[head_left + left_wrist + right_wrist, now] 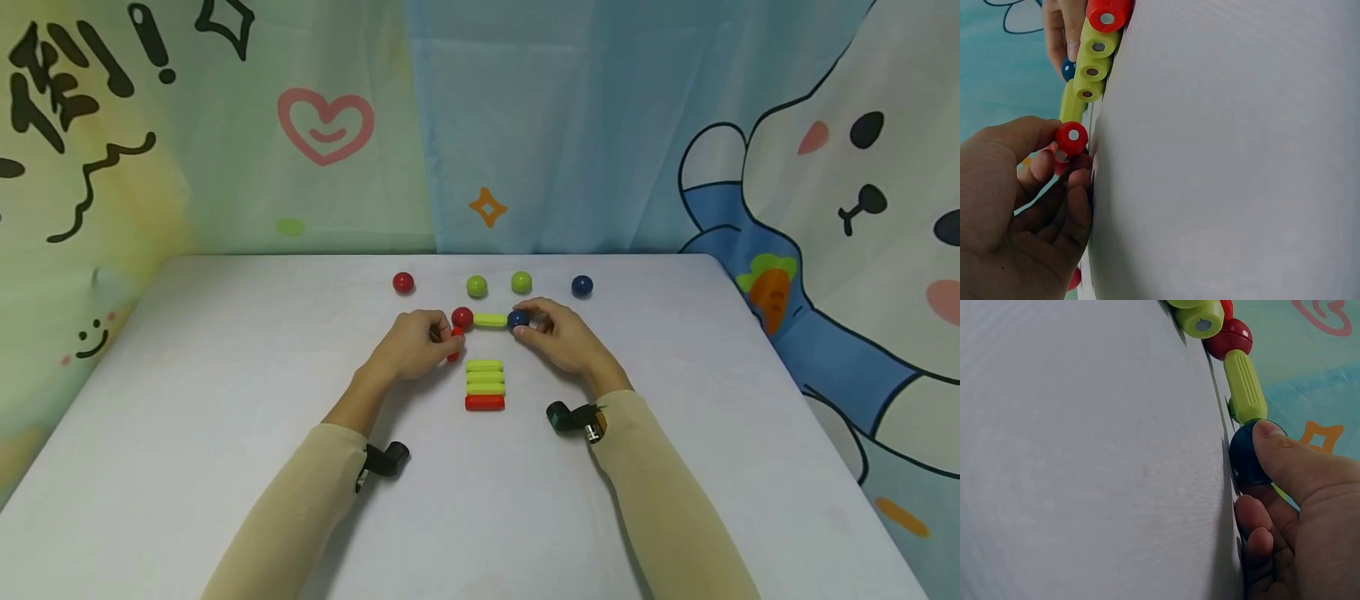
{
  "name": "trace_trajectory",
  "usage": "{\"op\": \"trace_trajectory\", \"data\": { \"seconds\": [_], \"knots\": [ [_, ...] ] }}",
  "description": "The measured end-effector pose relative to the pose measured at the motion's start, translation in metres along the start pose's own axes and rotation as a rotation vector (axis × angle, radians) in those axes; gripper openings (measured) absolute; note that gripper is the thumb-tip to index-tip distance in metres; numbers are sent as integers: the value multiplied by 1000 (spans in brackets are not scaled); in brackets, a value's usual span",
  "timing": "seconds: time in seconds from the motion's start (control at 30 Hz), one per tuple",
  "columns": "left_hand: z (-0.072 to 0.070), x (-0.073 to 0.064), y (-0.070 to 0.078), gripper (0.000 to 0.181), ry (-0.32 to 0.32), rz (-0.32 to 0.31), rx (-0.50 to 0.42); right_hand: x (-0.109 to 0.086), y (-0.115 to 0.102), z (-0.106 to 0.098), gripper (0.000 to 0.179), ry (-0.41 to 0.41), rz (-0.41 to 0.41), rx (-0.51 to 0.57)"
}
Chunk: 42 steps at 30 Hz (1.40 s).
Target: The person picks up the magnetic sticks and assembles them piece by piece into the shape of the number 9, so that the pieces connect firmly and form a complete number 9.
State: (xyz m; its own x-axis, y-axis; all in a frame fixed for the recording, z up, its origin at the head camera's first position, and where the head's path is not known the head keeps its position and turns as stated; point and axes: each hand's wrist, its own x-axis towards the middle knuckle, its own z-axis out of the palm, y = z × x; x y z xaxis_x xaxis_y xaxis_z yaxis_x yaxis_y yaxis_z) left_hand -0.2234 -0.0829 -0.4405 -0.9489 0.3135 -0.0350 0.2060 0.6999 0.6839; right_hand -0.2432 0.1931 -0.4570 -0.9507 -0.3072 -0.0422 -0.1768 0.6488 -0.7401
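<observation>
My left hand (417,344) pinches a red magnetic rod (454,345) between thumb and fingers. The rod's upper end meets a dark red ball (462,318); a metal disc shows on its near end in the left wrist view. From that ball a yellow-green magnetic rod (490,320) runs right to a dark blue ball (517,320). My right hand (558,337) pinches the blue ball, its thumb (1279,440) on the near side. In front of this chain lie several yellow-green rods (485,377) in a stacked row, with another red rod (484,403) nearest me.
Farther back on the white table (225,375) stand a loose red ball (403,283), two green balls (477,287) and a dark blue ball (582,286). A printed curtain (600,125) hangs behind the table's far edge.
</observation>
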Motion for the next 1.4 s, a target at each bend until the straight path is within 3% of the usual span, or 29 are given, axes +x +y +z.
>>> {"op": "trace_trajectory", "data": {
  "seconds": [0.37,0.57,0.77,1.1,1.4],
  "knots": [
    [8,6,5,29,30,-24,-10,2,1,-1,41,3,29,-12],
    [10,8,6,30,40,-56,-12,4,2,1,42,1,6,-10],
    [11,12,4,30,28,-34,-26,5,3,-1,43,19,24,-55],
    [8,13,0,29,4,-56,-37,10,4,2,45,61,-50,-98],
    [6,16,-6,27,30,-52,-48,22,5,2,45,24,-40,-88]
  ]
}}
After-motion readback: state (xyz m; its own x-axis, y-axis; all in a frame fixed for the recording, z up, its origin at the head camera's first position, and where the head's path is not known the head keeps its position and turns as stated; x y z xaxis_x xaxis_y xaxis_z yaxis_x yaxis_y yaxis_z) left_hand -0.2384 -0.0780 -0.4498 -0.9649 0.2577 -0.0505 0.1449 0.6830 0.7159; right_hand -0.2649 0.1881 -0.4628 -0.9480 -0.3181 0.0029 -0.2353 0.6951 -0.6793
